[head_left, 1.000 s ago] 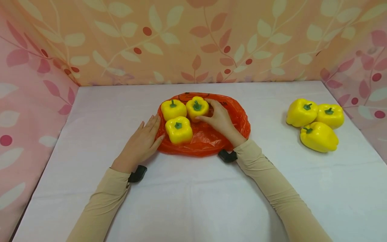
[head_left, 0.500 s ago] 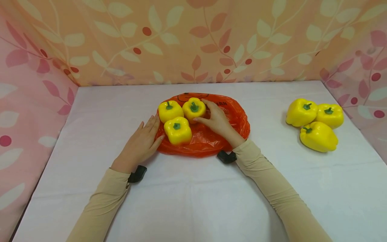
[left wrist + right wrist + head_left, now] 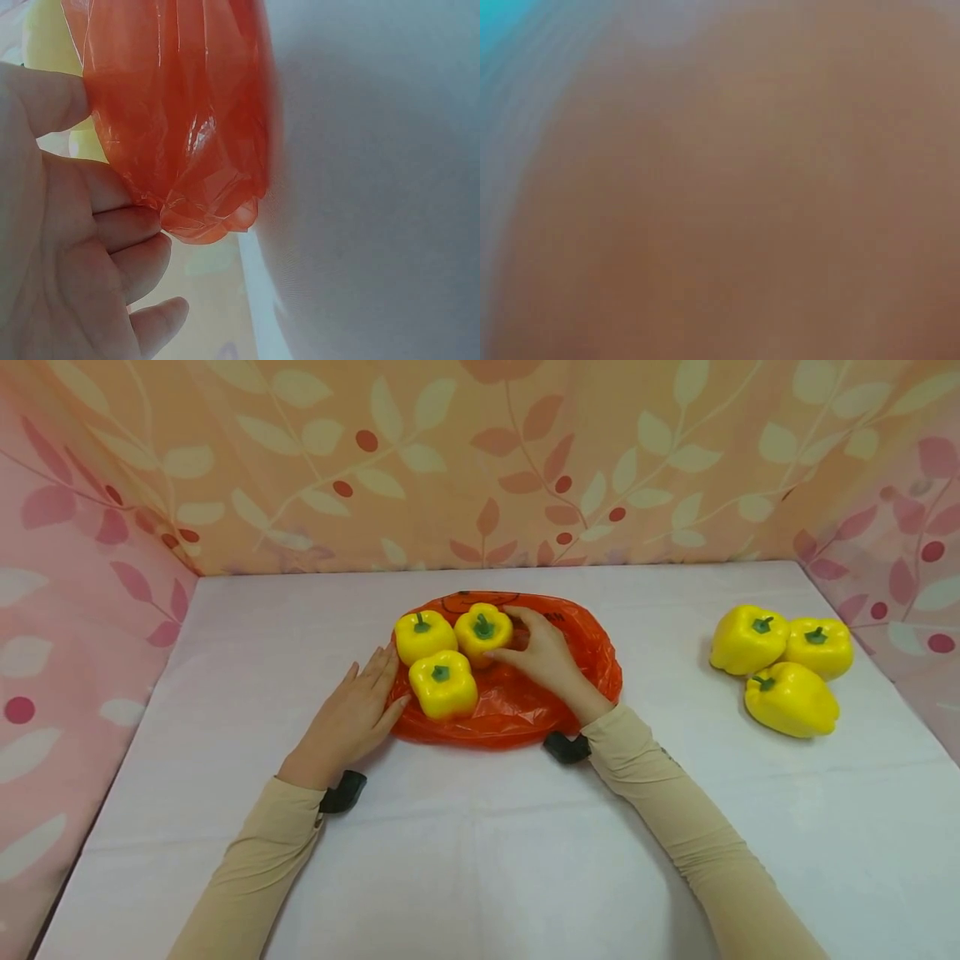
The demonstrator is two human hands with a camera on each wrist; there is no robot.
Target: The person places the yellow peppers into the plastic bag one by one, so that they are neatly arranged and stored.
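On a flattened red plastic bag [image 3: 517, 710] stand three yellow bell peppers with green stems, touching or nearly so. My right hand [image 3: 551, 656] grips the back right bell pepper [image 3: 483, 650], thumb on its near side and fingers behind it. Beside that one sits the back left bell pepper [image 3: 424, 643]; the front bell pepper [image 3: 442, 697] is nearest me. My left hand [image 3: 345, 714] lies against the bag's left edge with fingers extended. In the left wrist view, the fingers [image 3: 127, 225] touch the crumpled red plastic [image 3: 180, 135]. The right wrist view is a blur.
Three more yellow bell peppers [image 3: 791, 702] lie in a cluster at the right of the white-covered table [image 3: 465, 860]. Floral cloth [image 3: 480, 460] hangs behind the table and along both sides.
My right hand has shifted the back right bell pepper slightly left and nearer, and the back left one has moved slightly left with it. My left hand has stayed at the bag's edge.
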